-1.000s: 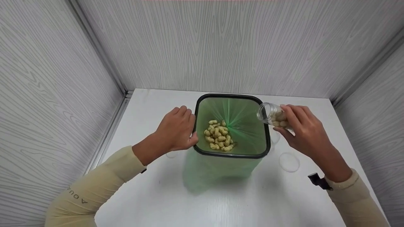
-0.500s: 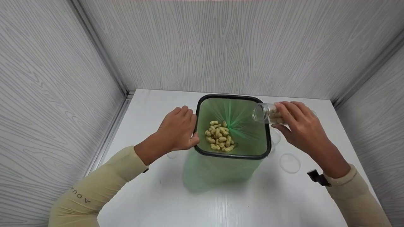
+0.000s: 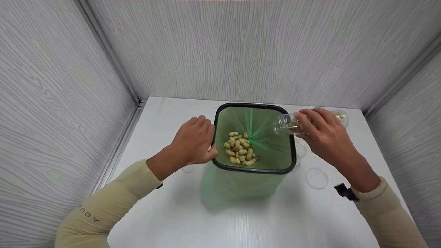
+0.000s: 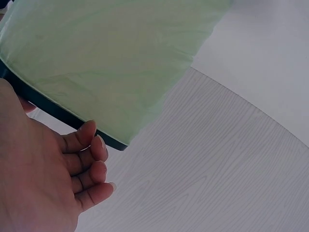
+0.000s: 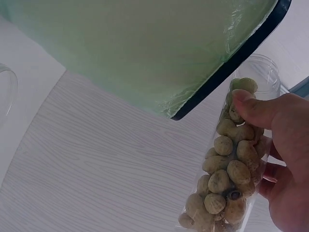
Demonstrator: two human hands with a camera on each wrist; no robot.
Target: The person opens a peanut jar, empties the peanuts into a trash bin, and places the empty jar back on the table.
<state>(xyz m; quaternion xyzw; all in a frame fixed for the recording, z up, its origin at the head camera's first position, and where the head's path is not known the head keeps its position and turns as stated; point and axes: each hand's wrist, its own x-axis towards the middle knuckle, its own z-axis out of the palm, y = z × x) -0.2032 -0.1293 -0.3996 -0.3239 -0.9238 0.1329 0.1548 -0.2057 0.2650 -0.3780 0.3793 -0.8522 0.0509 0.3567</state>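
Observation:
A square bin (image 3: 253,170) with a black rim and a green bag lining stands mid-table in the head view. Peanuts (image 3: 239,150) in their shells lie heaped inside, toward its left. My left hand (image 3: 194,141) grips the rim's left side; curled fingers (image 4: 84,162) show at the dark rim in the left wrist view. With my right hand (image 3: 327,137) I hold a clear jar (image 3: 283,124) tipped nearly flat, its open mouth over the right rim. Many peanuts (image 5: 227,174) fill its body in the right wrist view. Part of the jar hides behind my fingers.
A clear round lid-like disc (image 3: 316,178) lies on the white table (image 3: 241,227) right of the bin. Another clear round thing (image 3: 301,150) sits close beside the bin, partly hidden. Grey wood-grain walls (image 3: 220,51) enclose the back and sides.
My right hand has shifted slightly left and up, bringing the jar's mouth farther over the bin and showing the jar's base. The left hand and the heap look almost the same.

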